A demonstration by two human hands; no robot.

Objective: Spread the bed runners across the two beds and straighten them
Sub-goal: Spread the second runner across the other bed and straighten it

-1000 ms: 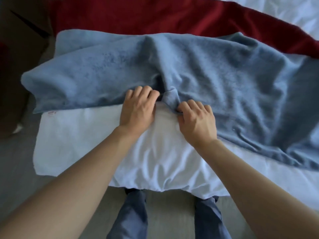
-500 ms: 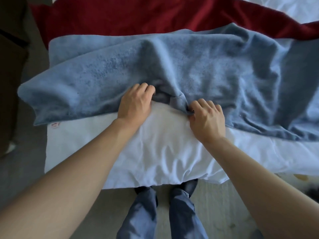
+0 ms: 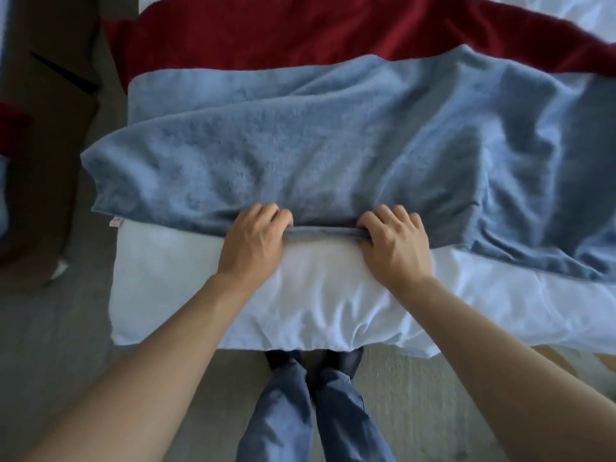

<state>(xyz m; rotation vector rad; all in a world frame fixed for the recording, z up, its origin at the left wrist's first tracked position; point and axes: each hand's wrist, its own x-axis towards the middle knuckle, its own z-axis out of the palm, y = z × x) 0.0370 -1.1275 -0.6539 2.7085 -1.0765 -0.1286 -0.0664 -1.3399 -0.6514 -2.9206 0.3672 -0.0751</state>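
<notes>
Shown from the head view, the blue bed runner (image 3: 333,145) lies across the near end of the bed (image 3: 206,288), its white cover bare between the runner's near hem and the bed's edge. Behind it, a red bed runner (image 3: 300,31) lies flat, its near edge covered by the blue one. Left hand (image 3: 251,243) and right hand (image 3: 395,248) each clench the blue runner's near hem, fingers curled over it, with a short taut stretch of hem between them.

Risks, judged from this arrangement:
- Uneven pull. The runner's right portion is heavily creased and slopes toward the near edge, while its left end sits bunched and rolled under. Drawing only from the two central grips would likely straighten the middle and leave both ends skewed.
- Dragging the cover. The white bedding under the hands is already wrinkled; a pull with downward pressure could carry it along and deepen the folds.
- Disturbing the red runner. Where the two overlap, a shift of the plush blue cloth could tug the red edge out of line.
- Slipping off. The left end overhangs the bed's side; a hard pull that way could let it slide to the floor (image 3: 50,345).
</notes>
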